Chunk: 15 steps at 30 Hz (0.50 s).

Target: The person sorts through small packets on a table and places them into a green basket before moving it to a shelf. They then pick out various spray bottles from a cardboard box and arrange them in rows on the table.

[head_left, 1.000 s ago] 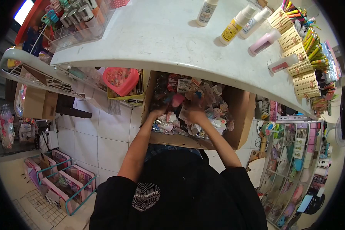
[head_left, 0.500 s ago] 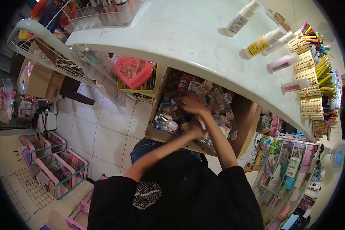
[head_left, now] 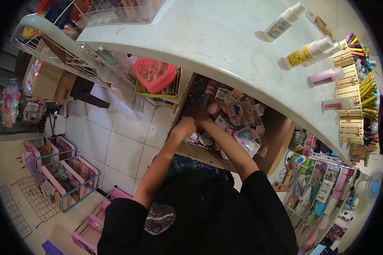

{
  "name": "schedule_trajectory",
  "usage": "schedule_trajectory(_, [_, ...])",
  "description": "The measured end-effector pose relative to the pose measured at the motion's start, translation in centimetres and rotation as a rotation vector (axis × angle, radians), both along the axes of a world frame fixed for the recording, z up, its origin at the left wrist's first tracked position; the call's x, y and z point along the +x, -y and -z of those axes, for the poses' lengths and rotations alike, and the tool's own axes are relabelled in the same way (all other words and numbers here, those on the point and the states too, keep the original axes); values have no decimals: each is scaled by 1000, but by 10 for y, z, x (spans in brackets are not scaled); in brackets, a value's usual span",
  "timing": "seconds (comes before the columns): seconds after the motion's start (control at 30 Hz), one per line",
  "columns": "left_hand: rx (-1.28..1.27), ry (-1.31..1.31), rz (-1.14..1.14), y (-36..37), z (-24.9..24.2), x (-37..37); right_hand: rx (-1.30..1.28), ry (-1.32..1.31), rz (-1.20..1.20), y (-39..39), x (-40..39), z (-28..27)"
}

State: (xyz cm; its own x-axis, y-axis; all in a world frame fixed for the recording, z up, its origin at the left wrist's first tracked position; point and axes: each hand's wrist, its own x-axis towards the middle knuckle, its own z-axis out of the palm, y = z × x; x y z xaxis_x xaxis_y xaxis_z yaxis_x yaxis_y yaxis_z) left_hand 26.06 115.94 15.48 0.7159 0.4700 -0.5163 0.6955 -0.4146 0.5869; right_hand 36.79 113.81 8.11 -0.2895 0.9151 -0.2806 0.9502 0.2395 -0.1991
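Observation:
A cardboard box (head_left: pixel 275 146) full of small packaged items (head_left: pixel 238 111) stands open under the edge of a white table. Both hands are at its left part. My left hand (head_left: pixel 185 126) is at the box's near left edge, its fingers curled and partly blurred. My right hand (head_left: pixel 198 113) reaches down among the items in shadow, close beside the left one. Its fingers are dark and smeared, so what it touches cannot be made out. A pink oval item (head_left: pixel 213 109) lies just right of the right hand.
The white table (head_left: pixel 191 38) curves above the box and bears spray bottles (head_left: pixel 284 22) and pencil holders (head_left: pixel 351 129). A pink heart-shaped container (head_left: pixel 154 75) sits in a yellow basket (head_left: pixel 178 85) left of the box. Pink racks (head_left: pixel 72 180) stand lower left, shelves (head_left: pixel 323 191) at right.
Both hands have moved left within the box, and the left one has drawn closer to its left edge. The items at the left have shifted. The view has moved slightly.

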Motion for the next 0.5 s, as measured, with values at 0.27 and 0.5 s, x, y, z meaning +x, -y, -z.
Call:
schedule_trajectory(0.27, [155,7,-52,-33,80,26,323,143,76,48,7,3])
schedule_trajectory(0.5, [22,403,16,-49,65,46,335,-11,319,73,0,8])
